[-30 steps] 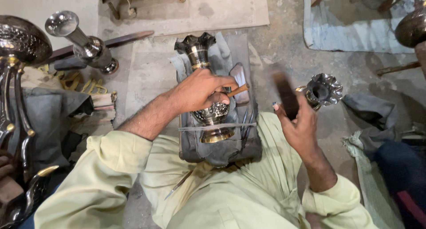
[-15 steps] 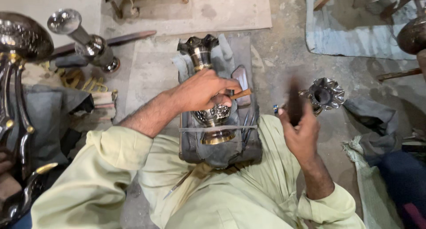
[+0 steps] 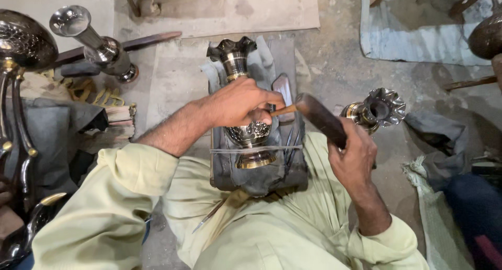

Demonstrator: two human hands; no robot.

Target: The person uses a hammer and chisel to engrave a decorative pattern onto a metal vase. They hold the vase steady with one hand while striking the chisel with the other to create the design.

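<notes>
2 hands | left hand (image 3: 238, 102) pinching chisel (image 3: 282, 111) on vase (image 3: 251, 134) | right hand (image 3: 355, 157) gripping mallet (image 3: 321, 119)

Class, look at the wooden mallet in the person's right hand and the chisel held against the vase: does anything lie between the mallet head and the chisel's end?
Nothing visible does. The mallet meets the chisel directly, beside the left hand.
</notes>
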